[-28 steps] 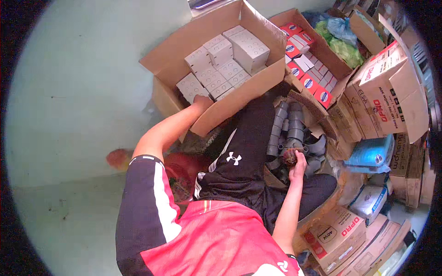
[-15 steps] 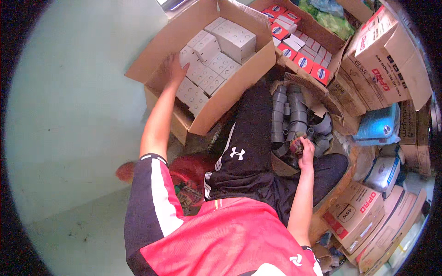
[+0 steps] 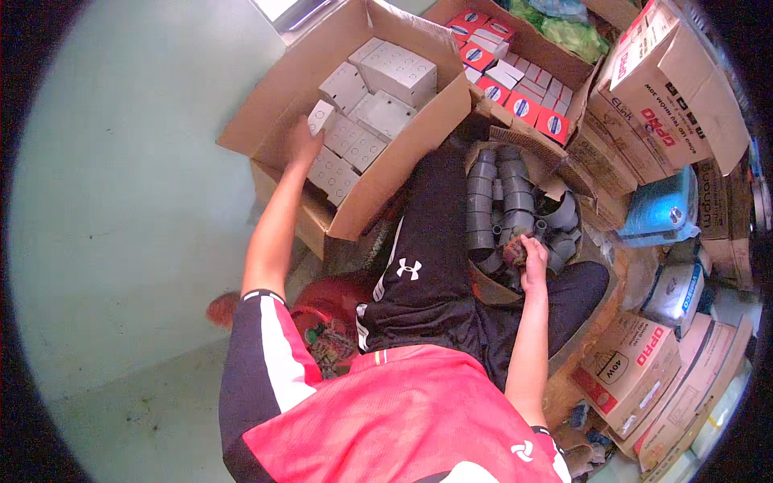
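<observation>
Inside the open cardboard box (image 3: 403,189) at the upper left, my left hand (image 3: 301,146) grips a white electrical junction box (image 3: 320,117), tilted up on edge against the side of the stack. More white junction boxes with round knockouts (image 3: 351,135) fill the carton in rows; one (image 3: 386,115) shows a different, plainer face. My right hand (image 3: 534,262) is closed round a small reddish-brown bundle (image 3: 515,251) whose kind I cannot make out. It is held over a carton of grey plastic pipe fittings (image 3: 481,201) beside my leg.
A carton of small red and white boxes (image 3: 523,108) stands behind the fittings. Larger cardboard boxes (image 3: 656,105) and a blue clear-wrapped pack (image 3: 662,211) line the right side. A red basin (image 3: 328,310) with small items sits by my left elbow, near the pale wall (image 3: 121,201).
My left hand has taken hold of a white junction box and tipped it up from the stack, baring a plainer-faced one. The right hand stays about where it was.
</observation>
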A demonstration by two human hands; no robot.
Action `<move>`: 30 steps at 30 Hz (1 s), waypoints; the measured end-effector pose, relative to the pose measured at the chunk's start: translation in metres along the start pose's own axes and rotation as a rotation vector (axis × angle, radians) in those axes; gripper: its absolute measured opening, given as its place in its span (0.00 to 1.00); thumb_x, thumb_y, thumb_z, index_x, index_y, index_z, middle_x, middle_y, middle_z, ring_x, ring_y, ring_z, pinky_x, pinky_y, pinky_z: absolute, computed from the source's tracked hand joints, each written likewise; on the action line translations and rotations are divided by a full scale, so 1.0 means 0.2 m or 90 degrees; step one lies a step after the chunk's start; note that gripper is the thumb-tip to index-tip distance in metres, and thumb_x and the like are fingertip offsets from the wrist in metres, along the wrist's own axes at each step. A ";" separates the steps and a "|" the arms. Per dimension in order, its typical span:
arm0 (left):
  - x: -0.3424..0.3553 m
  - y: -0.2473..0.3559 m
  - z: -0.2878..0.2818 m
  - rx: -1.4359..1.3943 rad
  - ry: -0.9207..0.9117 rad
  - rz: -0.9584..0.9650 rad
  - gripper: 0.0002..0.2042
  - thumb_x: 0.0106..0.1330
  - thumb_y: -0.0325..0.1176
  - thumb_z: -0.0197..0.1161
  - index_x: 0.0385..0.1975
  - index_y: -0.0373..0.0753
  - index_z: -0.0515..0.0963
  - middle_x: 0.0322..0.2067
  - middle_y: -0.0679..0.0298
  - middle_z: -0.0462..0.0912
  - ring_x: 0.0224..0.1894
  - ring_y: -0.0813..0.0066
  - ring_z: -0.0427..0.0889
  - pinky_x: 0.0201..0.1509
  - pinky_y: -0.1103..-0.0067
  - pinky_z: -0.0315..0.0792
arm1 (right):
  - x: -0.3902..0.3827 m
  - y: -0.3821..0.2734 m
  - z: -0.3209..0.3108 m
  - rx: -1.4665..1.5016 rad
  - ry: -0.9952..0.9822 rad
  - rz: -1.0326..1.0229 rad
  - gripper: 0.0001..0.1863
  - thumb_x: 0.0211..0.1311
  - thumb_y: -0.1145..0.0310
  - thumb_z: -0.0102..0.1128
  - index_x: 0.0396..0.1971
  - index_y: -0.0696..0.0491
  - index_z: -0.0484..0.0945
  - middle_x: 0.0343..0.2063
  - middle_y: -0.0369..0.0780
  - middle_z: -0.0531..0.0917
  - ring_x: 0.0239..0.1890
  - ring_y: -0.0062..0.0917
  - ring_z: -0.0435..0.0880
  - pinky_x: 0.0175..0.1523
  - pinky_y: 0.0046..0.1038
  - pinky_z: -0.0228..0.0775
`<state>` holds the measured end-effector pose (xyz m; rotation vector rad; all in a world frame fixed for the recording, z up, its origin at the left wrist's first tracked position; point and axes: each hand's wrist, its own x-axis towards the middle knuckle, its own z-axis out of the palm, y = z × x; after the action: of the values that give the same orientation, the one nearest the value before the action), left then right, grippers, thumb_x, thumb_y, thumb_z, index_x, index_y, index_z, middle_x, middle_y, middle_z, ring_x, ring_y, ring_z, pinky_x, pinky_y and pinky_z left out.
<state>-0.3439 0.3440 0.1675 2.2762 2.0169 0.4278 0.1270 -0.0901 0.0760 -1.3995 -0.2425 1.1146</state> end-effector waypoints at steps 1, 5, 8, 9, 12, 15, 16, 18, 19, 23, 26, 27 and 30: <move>-0.03 0.01 -0.04 -0.012 0.044 0.017 0.27 0.63 0.46 0.75 0.56 0.34 0.80 0.53 0.42 0.87 0.56 0.40 0.86 0.59 0.54 0.80 | 0.01 0.01 0.01 0.005 -0.005 0.001 0.12 0.75 0.64 0.68 0.28 0.47 0.80 0.31 0.28 0.86 0.35 0.13 0.81 0.46 0.21 0.73; -0.19 0.12 -0.29 -0.050 0.078 -0.009 0.25 0.62 0.46 0.76 0.52 0.35 0.81 0.42 0.48 0.91 0.45 0.47 0.91 0.48 0.61 0.84 | 0.03 0.01 0.04 0.007 -0.008 0.003 0.10 0.74 0.64 0.69 0.31 0.47 0.79 0.33 0.29 0.86 0.36 0.13 0.82 0.46 0.23 0.75; -0.35 0.31 -0.47 -0.320 0.190 0.034 0.24 0.63 0.48 0.77 0.47 0.33 0.81 0.37 0.53 0.91 0.40 0.58 0.92 0.43 0.66 0.83 | 0.05 0.01 0.05 0.016 0.026 -0.011 0.11 0.70 0.63 0.73 0.45 0.50 0.82 0.38 0.30 0.86 0.40 0.17 0.85 0.50 0.24 0.77; -0.39 0.38 -0.51 -0.367 0.242 0.070 0.18 0.70 0.46 0.72 0.43 0.36 0.80 0.34 0.64 0.89 0.34 0.72 0.89 0.38 0.72 0.81 | 0.05 0.01 0.05 0.026 0.021 -0.014 0.12 0.71 0.64 0.72 0.48 0.51 0.83 0.40 0.32 0.87 0.42 0.19 0.86 0.51 0.26 0.77; -0.57 0.59 -0.52 -1.059 0.111 -0.171 0.11 0.77 0.43 0.64 0.41 0.42 0.80 0.33 0.70 0.86 0.31 0.78 0.85 0.36 0.75 0.79 | 0.06 -0.01 0.06 0.050 0.050 0.033 0.17 0.71 0.65 0.71 0.56 0.55 0.83 0.45 0.35 0.88 0.47 0.24 0.87 0.56 0.29 0.78; -0.73 0.87 -0.39 -1.295 -0.089 -0.248 0.10 0.81 0.41 0.55 0.43 0.46 0.81 0.36 0.70 0.85 0.36 0.82 0.83 0.39 0.77 0.79 | 0.03 -0.09 0.09 0.066 0.082 0.023 0.17 0.74 0.67 0.67 0.56 0.59 0.83 0.47 0.38 0.88 0.48 0.25 0.87 0.57 0.33 0.79; -0.83 1.00 -0.30 -1.338 -0.107 -0.246 0.10 0.82 0.41 0.54 0.44 0.46 0.81 0.37 0.70 0.85 0.39 0.81 0.84 0.42 0.76 0.80 | -0.01 -0.13 0.12 0.003 0.138 -0.114 0.15 0.75 0.67 0.65 0.55 0.59 0.82 0.46 0.38 0.87 0.48 0.25 0.86 0.56 0.33 0.79; -1.04 1.30 -0.10 -1.245 -0.032 -0.172 0.11 0.81 0.39 0.53 0.44 0.44 0.82 0.38 0.69 0.85 0.41 0.77 0.84 0.45 0.72 0.80 | -0.10 -0.23 0.17 -0.124 0.261 -0.347 0.10 0.79 0.70 0.59 0.52 0.59 0.79 0.43 0.39 0.86 0.43 0.24 0.87 0.50 0.30 0.81; -1.14 1.43 0.00 -1.237 -0.103 -0.270 0.11 0.81 0.39 0.53 0.44 0.43 0.83 0.38 0.67 0.85 0.42 0.75 0.83 0.46 0.70 0.79 | -0.15 -0.29 0.21 -0.165 0.235 -0.491 0.07 0.83 0.72 0.53 0.50 0.59 0.76 0.41 0.40 0.86 0.39 0.23 0.87 0.44 0.28 0.83; -1.50 1.68 0.26 -1.188 -0.422 -0.456 0.13 0.80 0.40 0.55 0.44 0.41 0.84 0.41 0.65 0.86 0.42 0.73 0.84 0.48 0.71 0.80 | -0.39 -0.37 0.39 -0.598 0.127 -0.642 0.11 0.71 0.65 0.63 0.46 0.57 0.81 0.50 0.52 0.82 0.53 0.48 0.81 0.64 0.48 0.71; -1.50 1.64 0.31 -1.214 -0.553 -0.530 0.16 0.81 0.41 0.52 0.50 0.37 0.83 0.45 0.61 0.89 0.45 0.68 0.88 0.52 0.69 0.83 | -0.43 -0.35 0.41 -0.571 -0.012 -0.694 0.16 0.77 0.61 0.60 0.52 0.58 0.78 0.68 0.58 0.76 0.69 0.56 0.75 0.73 0.52 0.64; -1.48 1.61 0.30 -1.269 -0.528 -0.505 0.16 0.81 0.41 0.52 0.52 0.36 0.82 0.47 0.60 0.89 0.48 0.67 0.88 0.55 0.67 0.83 | -0.43 -0.35 0.39 -0.574 0.004 -0.649 0.17 0.78 0.61 0.59 0.53 0.59 0.78 0.69 0.58 0.75 0.71 0.57 0.74 0.75 0.51 0.63; -1.44 1.52 0.24 -1.266 -0.438 -0.454 0.19 0.82 0.42 0.51 0.58 0.34 0.80 0.52 0.58 0.89 0.54 0.63 0.88 0.62 0.63 0.81 | -0.36 -0.36 0.36 -0.531 0.079 -0.550 0.22 0.79 0.63 0.58 0.63 0.62 0.76 0.71 0.58 0.74 0.76 0.59 0.69 0.79 0.49 0.61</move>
<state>-0.0689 0.0269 0.1477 0.3192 0.8115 0.7902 0.0715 -0.0802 0.1874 -1.7840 -1.1930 0.1716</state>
